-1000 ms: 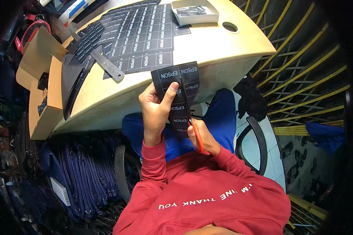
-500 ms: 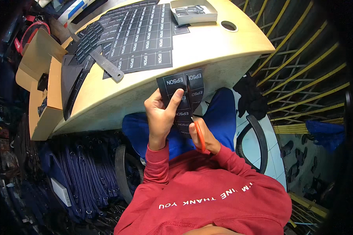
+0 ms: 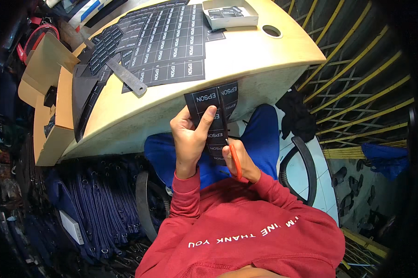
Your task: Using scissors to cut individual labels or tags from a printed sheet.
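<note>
My left hand (image 3: 190,136) pinches a dark strip of printed labels (image 3: 205,98), its thumb lying over the front. White lettering and thin grid lines cover the strip, which I hold upright in front of the table edge, above my lap. Closed around red-handled scissors (image 3: 235,160), my right hand (image 3: 247,164) is just right of the strip's lower part. The dark blades (image 3: 222,109) point away from me, along a lengthwise line between the label columns. To their right, a narrower part of the label sheet (image 3: 230,95) angles back.
Larger label sheets (image 3: 172,41) lie on the table (image 3: 246,60), with a metal ruler (image 3: 127,77) on them. A white box (image 3: 232,21) of cut labels stands behind. An open cardboard box (image 3: 56,111) is at left; dark blue straps (image 3: 107,204) hang below.
The label part right of the blades has swung back and shows less of its lower end. The scissors have dipped slightly towards me. My left hand keeps its grip almost in place.
</note>
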